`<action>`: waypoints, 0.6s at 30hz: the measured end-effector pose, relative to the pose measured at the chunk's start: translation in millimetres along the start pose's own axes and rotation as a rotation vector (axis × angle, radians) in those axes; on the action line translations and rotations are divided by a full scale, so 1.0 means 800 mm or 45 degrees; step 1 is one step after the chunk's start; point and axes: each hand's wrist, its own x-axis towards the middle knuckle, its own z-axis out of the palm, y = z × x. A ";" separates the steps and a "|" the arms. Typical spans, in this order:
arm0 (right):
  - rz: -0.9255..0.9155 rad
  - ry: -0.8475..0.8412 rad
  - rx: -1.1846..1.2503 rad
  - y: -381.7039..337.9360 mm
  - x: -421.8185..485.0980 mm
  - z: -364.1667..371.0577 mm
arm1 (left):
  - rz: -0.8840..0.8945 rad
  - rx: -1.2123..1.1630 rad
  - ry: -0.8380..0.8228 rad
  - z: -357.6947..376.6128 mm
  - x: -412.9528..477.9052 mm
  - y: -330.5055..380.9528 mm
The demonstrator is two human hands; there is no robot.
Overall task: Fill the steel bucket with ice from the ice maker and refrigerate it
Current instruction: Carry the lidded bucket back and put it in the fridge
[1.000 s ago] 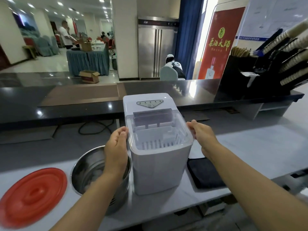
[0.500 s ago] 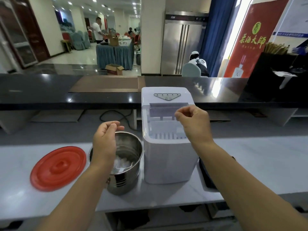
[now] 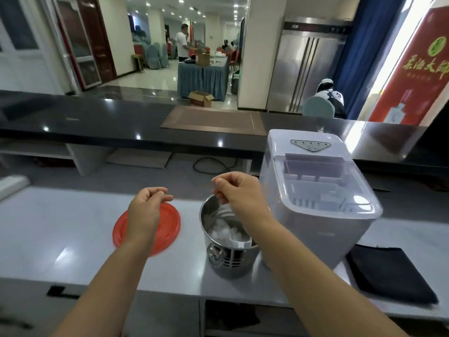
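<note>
Both hands have left the ice maker (image 3: 315, 205) and have shifted to the left: the right hand (image 3: 239, 194), which was in front of the machine half a second ago, is now hovering over the steel bucket (image 3: 228, 260), and the left hand (image 3: 148, 211), which was over the bucket, is now hovering over the red lid (image 3: 171, 223).

The fingers of the left hand are curling loosely and are gripping nothing. The right hand is also curling loosely, with the thumb lying against the fingers, and nothing is showing in it (its fingertips are hanging close to the far rim of the bucket, but I cannot tell if they are touching it).

The steel bucket is standing upright near the front edge of the white counter (image 3: 60, 239), just beside the left wall of the ice maker. It is holding ice cubes (image 3: 222, 231) in its lower part, and a white scoop (image 3: 240, 242) is lying on them.

The ice maker is sitting with its clear cover down. The red lid is lying flat on the counter, left of the bucket and apart from it. A black cloth (image 3: 388, 276) is lying towards the front right corner, next to the machine. A steel refrigerator (image 3: 308, 74) is standing far behind the dark bar top.
</note>
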 end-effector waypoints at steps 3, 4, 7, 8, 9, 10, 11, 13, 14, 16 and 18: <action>0.052 -0.060 0.048 0.002 0.008 0.074 | -0.057 0.027 0.035 -0.051 0.031 -0.014; 0.077 -0.072 0.043 0.005 0.012 0.098 | -0.081 0.039 0.037 -0.067 0.042 -0.019; 0.203 -0.082 -0.025 0.031 0.025 0.162 | -0.176 0.090 0.017 -0.111 0.076 -0.038; 0.256 -0.073 -0.043 0.045 0.029 0.178 | -0.202 0.116 -0.004 -0.122 0.087 -0.046; 0.313 -0.062 -0.062 0.060 0.034 0.195 | -0.227 0.149 -0.030 -0.135 0.099 -0.055; 0.366 -0.046 -0.087 0.075 0.038 0.210 | -0.249 0.187 -0.059 -0.146 0.110 -0.065; 0.408 -0.029 -0.121 0.089 0.041 0.220 | -0.265 0.218 -0.087 -0.155 0.120 -0.074; 0.478 0.014 -0.204 0.115 0.044 0.233 | -0.303 0.289 -0.133 -0.170 0.136 -0.093; 0.513 0.030 -0.271 0.129 0.045 0.239 | -0.327 0.317 -0.157 -0.178 0.145 -0.103; 0.610 0.045 -0.419 0.154 0.043 0.247 | -0.391 0.370 -0.192 -0.188 0.160 -0.122; 0.735 0.073 -0.498 0.175 0.039 0.251 | -0.443 0.454 -0.218 -0.195 0.175 -0.138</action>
